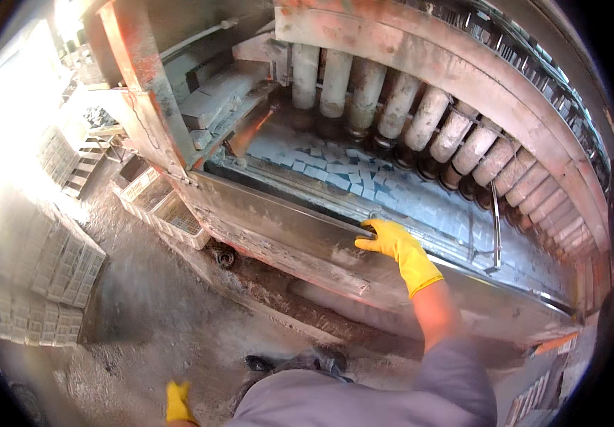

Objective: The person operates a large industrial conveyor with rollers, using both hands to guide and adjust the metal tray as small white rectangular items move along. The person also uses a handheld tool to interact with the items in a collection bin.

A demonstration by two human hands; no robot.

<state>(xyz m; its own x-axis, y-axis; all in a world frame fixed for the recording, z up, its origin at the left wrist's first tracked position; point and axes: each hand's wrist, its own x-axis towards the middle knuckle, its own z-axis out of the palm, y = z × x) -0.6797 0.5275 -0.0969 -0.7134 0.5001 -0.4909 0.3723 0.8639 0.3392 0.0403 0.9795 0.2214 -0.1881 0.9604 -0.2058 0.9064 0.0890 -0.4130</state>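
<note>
Both of my hands wear yellow rubber gloves. At the front rim (307, 213) of a long metal machine bed, my right hand (394, 248) rests on the edge, thumb and fingers apart, holding nothing that I can see. Low on the left, my left hand (178, 403) hangs beside my body over the floor. Its fingertips look spread, and nothing shows in it. Beyond the rim, many small pale rectangular tiles (339, 181) lie scattered on the wet bed. A thin metal rod (496, 226) stands up from the bed to the right of my right hand.
A row of thick upright cylinders (368, 96) hangs over the bed's far side under a curved beam (421, 53). Plastic crates (168, 213) stand at the machine's left end. Stacked pale blocks (36, 299) and a pallet (86, 171) are farther left on the dusty floor (150, 299).
</note>
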